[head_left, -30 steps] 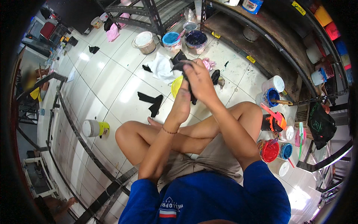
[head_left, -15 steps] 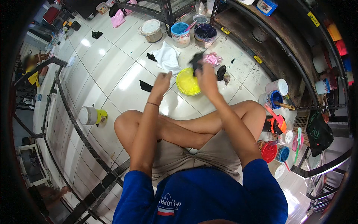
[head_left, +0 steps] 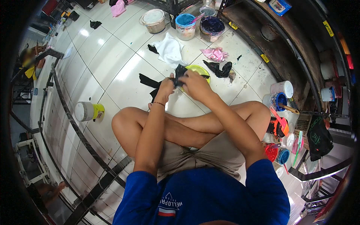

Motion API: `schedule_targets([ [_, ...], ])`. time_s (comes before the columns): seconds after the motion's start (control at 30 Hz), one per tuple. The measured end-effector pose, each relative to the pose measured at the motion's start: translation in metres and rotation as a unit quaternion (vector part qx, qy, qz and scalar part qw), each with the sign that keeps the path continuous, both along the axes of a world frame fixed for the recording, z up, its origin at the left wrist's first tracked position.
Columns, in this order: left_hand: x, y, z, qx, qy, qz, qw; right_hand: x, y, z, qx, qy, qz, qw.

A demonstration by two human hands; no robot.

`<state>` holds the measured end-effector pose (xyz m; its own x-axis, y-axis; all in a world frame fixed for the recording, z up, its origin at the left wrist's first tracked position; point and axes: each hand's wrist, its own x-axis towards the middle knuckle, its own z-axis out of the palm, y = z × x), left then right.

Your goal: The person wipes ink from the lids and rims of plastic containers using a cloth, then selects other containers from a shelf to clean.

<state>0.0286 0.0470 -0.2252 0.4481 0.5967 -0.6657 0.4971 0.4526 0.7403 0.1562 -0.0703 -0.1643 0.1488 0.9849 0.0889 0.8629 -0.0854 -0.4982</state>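
My hands meet above the tiled floor, just in front of a round tub with yellow contents [head_left: 198,68]. A piece of black cloth [head_left: 180,71] is stretched between them. My left hand [head_left: 165,90] has its fingers closed on the cloth's left end. My right hand [head_left: 195,86] pinches it from the other side and partly covers the tub. Black strips of cloth [head_left: 149,81] lie beside my left hand. Farther off is a crumpled white cloth [head_left: 167,49]. Right of the tub lie a crumpled black cloth [head_left: 219,69] and a pink one [head_left: 215,54].
A lidded tub [head_left: 153,22], a blue paint bucket [head_left: 185,28] and a dark paint bucket [head_left: 212,29] stand at the far side. Several paint pots, including a blue one [head_left: 280,99], line the right, below a rack [head_left: 258,41]. A white-and-yellow container [head_left: 89,111] is at left.
My right hand has come left and nearer with black cloth, away from over the yellow tub. My left hand, formerly apart from it, now grips the cloth too. The view has shifted slightly.
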Motion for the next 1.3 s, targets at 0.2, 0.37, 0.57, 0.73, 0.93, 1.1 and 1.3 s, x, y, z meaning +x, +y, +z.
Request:
schedule_targets([
  [0.2,0.009,0.002,-0.003,0.088,-0.01,-0.021,0.996,0.023,-0.049,0.022,-0.063,-0.021,0.109,0.992],
  [0.37,0.017,-0.013,-0.005,0.269,-0.047,-0.102,0.956,0.021,-0.055,0.03,-0.163,-0.083,0.112,0.977],
  [0.57,0.023,-0.008,0.004,0.253,-0.017,-0.169,0.952,-0.027,-0.044,0.013,-0.091,-0.075,0.025,0.993],
  [0.73,0.017,0.003,0.005,0.318,-0.028,-0.187,0.929,-0.033,-0.045,0.019,-0.111,-0.089,0.029,0.989],
  [0.93,0.017,0.006,-0.007,0.335,-0.019,-0.159,0.928,0.013,-0.078,0.042,-0.194,-0.121,0.03,0.973],
  [1.1,0.02,0.006,0.005,0.348,0.003,-0.167,0.922,0.038,-0.07,0.038,-0.156,-0.209,-0.052,0.964],
  [1.3,0.019,0.001,0.011,0.372,0.002,-0.142,0.917,0.051,-0.03,0.003,-0.064,-0.164,-0.144,0.974],
])
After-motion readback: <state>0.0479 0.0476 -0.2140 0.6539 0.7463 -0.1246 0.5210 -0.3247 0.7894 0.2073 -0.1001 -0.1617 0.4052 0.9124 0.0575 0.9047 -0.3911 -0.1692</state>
